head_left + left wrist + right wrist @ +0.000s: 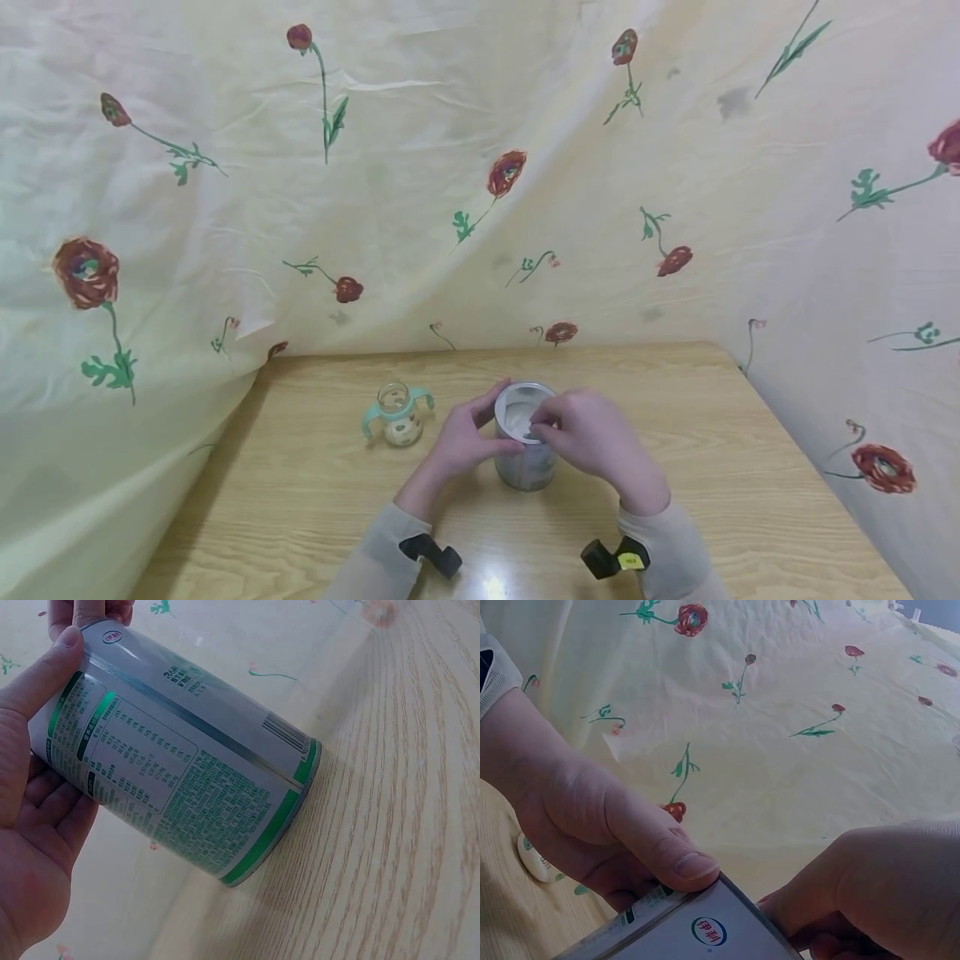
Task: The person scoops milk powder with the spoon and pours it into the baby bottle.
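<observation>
A tall metal can (525,467) with white sides, green bands and small print stands upright on the table, its mouth open at the top. My left hand (459,437) grips it near the rim, the thumb on the near side and fingers around the far left. In the left wrist view the can (180,757) shows a nutrition table and a barcode. My right hand (588,433) reaches over the right rim with curled fingers, its thumb and forefinger pinching a small greyish piece within the mouth. What this piece is I cannot tell.
To the left behind my left hand stands a small clear baby bottle (402,429) with mint-green handles and no cap on its neck. The wooden table (315,500) ends at a flowered cloth (420,208) hanging at the back and sides.
</observation>
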Motion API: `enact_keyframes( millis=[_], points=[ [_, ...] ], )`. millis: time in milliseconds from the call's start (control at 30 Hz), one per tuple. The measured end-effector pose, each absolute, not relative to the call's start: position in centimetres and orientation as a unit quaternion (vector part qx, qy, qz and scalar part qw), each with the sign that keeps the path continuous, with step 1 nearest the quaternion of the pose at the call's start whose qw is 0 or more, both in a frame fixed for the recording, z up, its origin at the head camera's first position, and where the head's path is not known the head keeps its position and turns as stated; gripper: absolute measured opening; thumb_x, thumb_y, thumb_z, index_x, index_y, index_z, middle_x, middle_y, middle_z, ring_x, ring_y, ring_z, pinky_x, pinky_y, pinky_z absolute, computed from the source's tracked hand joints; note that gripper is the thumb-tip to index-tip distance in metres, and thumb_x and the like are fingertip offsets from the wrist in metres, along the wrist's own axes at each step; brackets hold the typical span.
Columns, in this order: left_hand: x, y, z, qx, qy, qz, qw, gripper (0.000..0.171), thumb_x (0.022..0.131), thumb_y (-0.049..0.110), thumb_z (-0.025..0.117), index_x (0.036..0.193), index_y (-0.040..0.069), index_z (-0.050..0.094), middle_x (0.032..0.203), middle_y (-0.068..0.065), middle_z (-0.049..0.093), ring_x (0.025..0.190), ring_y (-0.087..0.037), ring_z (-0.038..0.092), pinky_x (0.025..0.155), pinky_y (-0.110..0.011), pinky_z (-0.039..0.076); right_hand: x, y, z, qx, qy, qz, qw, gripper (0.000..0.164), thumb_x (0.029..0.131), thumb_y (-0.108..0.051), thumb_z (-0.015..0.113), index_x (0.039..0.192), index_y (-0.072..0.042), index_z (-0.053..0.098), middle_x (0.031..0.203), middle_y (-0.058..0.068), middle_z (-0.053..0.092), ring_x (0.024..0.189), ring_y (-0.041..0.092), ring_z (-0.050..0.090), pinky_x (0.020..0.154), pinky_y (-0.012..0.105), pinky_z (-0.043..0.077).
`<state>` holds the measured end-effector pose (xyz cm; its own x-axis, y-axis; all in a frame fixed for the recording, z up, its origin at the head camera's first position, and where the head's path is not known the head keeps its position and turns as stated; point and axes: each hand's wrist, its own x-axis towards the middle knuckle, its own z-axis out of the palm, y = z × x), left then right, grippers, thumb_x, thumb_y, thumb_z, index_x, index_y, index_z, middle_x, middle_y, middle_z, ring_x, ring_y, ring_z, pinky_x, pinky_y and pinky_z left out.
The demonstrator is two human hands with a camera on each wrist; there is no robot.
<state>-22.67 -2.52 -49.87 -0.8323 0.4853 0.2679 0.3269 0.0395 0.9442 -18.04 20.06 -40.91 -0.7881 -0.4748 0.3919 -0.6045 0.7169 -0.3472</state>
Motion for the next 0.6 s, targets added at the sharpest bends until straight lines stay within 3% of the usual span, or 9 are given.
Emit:
enact_keyframes(
  millis=[233, 367, 600],
  points=[
    [-22.7, -2.5, -49.8, 0.288, 0.716, 0.633, 0.061, 0.099, 0.085, 0.021, 0.094, 0.165, 0.005, 0.038, 0.169, -0.011, 0.040, 0.153, -0.023, 0.042, 0.126, -0.045, 0.034, -17.9, 19.8, -40.8, 0.229, -0.920, 0.302, 0.095, 0.007, 0.091, -0.009, 0.081, 0.089, -0.015, 0.082, 0.079, -0.012, 0.072, 0.065, 0.002, 0.058, 0.061, 0.025, 0.054],
    [-22.5, -2.6, -49.8, 0.284, 0.716, 0.635, 0.065, 0.100, 0.084, 0.020, 0.094, 0.165, 0.005, 0.037, 0.167, -0.004, 0.044, 0.152, -0.021, 0.043, 0.126, -0.043, 0.035, -18.0, 19.8, -41.1, 0.169, -0.910, 0.374, 0.062, 0.003, 0.095, -0.013, 0.081, 0.094, -0.013, 0.083, 0.085, -0.008, 0.076, 0.073, 0.008, 0.067, 0.067, 0.031, 0.060],
    [-22.5, -2.4, -49.7, 0.284, 0.713, 0.637, 0.070, 0.098, 0.086, 0.014, 0.092, 0.166, 0.007, 0.036, 0.166, 0.002, 0.047, 0.152, -0.019, 0.043, 0.126, -0.044, 0.034, -18.6, 20.8, -41.2, 0.114, -0.875, 0.469, 0.048, 0.010, 0.096, -0.018, 0.081, 0.099, -0.009, 0.084, 0.095, 0.001, 0.080, 0.090, 0.019, 0.074, 0.079, 0.039, 0.062]
  ],
)
